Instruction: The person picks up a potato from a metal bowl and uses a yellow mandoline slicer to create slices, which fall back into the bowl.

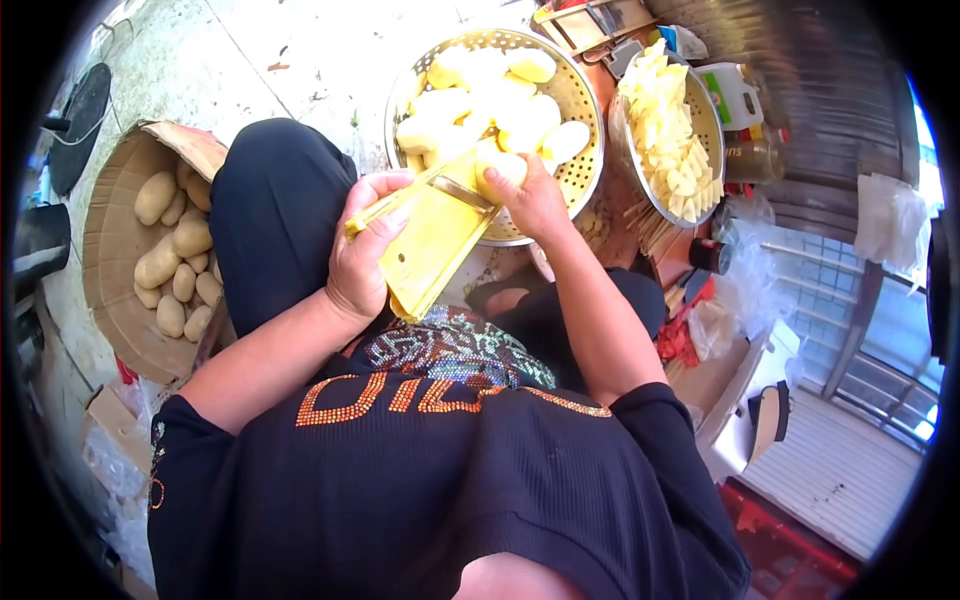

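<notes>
A yellow slicer (pixel 432 258) is gripped in the left hand (pixel 362 243), whose fingers and thumb are closed around its side edge. The slicer is held at a slant above the lap, with its upper end over the near rim of a perforated metal bowl (pixel 573 88). A peeled potato (pixel 503 174) is clasped in the fingers of the right hand (pixel 541 203) and held against the slicer, just beside the metal blade (pixel 460 190) set across it. Whether the potato is touching the blade cannot be told, as the contact is partly hidden. Several whole peeled potatoes (pixel 470 95) are heaped in the bowl, their surfaces partly washed out by bright light. To the right of it, a second perforated bowl (pixel 706 108) is seen, in which pale potato slices (pixel 668 130) are piled and partly overlapped. Beyond that bowl, a white jug (pixel 737 95) with a green label is placed. On the left, beside the knee, unpeeled potatoes (pixel 180 250) are contained in an open cardboard box (pixel 112 245). A dark jar (pixel 709 256) is seen near the lower edge of the second bowl, with clear plastic bags (pixel 752 288) crumpled beside it.
</notes>
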The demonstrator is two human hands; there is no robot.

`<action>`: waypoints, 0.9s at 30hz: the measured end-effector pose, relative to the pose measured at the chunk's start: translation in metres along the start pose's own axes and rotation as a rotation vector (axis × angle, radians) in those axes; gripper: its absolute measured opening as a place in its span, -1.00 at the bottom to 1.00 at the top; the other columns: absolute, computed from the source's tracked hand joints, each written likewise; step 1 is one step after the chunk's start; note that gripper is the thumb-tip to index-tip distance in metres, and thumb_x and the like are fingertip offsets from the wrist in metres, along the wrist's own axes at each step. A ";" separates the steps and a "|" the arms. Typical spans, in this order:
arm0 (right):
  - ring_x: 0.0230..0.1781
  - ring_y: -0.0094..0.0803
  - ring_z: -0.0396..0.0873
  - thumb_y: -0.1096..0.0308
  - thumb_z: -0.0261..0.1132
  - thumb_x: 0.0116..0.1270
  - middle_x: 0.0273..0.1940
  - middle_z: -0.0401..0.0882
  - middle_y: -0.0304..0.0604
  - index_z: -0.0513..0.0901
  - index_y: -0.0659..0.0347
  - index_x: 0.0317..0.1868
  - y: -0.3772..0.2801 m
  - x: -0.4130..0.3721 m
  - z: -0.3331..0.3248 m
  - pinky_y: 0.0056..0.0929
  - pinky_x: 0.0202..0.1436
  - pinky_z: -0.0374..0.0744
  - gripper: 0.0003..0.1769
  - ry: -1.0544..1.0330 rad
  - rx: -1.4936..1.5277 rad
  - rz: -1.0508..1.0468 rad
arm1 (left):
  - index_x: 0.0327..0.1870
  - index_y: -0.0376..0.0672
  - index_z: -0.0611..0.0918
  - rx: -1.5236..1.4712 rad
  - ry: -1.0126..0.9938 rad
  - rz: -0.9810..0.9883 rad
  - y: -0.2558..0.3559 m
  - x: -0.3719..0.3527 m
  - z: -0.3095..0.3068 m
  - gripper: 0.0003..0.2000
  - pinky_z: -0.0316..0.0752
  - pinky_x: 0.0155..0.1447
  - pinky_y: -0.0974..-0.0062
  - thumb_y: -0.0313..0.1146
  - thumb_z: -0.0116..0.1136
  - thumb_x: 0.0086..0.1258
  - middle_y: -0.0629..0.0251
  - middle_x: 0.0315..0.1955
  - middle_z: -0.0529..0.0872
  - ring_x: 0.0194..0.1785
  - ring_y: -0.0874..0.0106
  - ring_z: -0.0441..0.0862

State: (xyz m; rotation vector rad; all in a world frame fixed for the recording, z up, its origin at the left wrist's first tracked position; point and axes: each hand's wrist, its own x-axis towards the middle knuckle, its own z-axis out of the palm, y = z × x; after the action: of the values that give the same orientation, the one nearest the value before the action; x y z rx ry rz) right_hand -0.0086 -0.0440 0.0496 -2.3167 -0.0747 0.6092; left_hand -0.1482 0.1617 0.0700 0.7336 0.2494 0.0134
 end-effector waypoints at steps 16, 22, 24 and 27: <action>0.15 0.14 0.55 -0.10 0.42 0.32 0.14 0.53 0.29 0.45 0.38 0.28 -0.068 -0.081 0.003 -0.10 0.25 0.53 -0.22 -0.099 -0.194 -0.451 | 0.23 -0.23 0.42 -0.002 0.022 0.024 -0.003 0.002 0.001 -0.61 0.48 0.28 0.43 -0.27 0.07 0.47 0.12 0.06 0.59 0.14 0.41 0.56; 0.16 0.18 0.55 -0.07 0.37 0.36 0.15 0.53 0.29 0.43 0.40 0.29 -0.001 -0.006 0.005 -0.10 0.26 0.52 -0.25 -0.024 -0.098 -0.183 | 0.22 -0.23 0.42 -0.007 0.008 0.008 0.000 0.003 0.000 -0.62 0.49 0.27 0.43 -0.26 0.07 0.47 0.11 0.06 0.59 0.13 0.40 0.57; 0.14 0.18 0.56 -0.09 0.40 0.33 0.12 0.54 0.28 0.44 0.38 0.28 -0.002 -0.004 0.004 -0.08 0.24 0.53 -0.23 0.011 -0.120 -0.144 | 0.22 -0.24 0.42 -0.019 0.010 0.007 0.001 0.004 0.002 -0.62 0.49 0.27 0.43 -0.27 0.06 0.47 0.11 0.07 0.59 0.13 0.39 0.57; 0.12 0.17 0.57 -0.11 0.42 0.31 0.10 0.55 0.27 0.44 0.36 0.27 -0.059 -0.068 0.007 -0.06 0.19 0.55 -0.22 -0.059 -0.249 -0.375 | 0.23 -0.23 0.42 -0.005 0.014 0.010 0.000 0.002 0.002 -0.62 0.49 0.27 0.42 -0.27 0.06 0.48 0.11 0.07 0.59 0.13 0.39 0.57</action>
State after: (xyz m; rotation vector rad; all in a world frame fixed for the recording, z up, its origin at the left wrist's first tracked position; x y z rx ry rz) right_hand -0.0650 -0.0112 0.1126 -2.4311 -0.6292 0.4964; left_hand -0.1463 0.1609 0.0708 0.7298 0.2593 0.0293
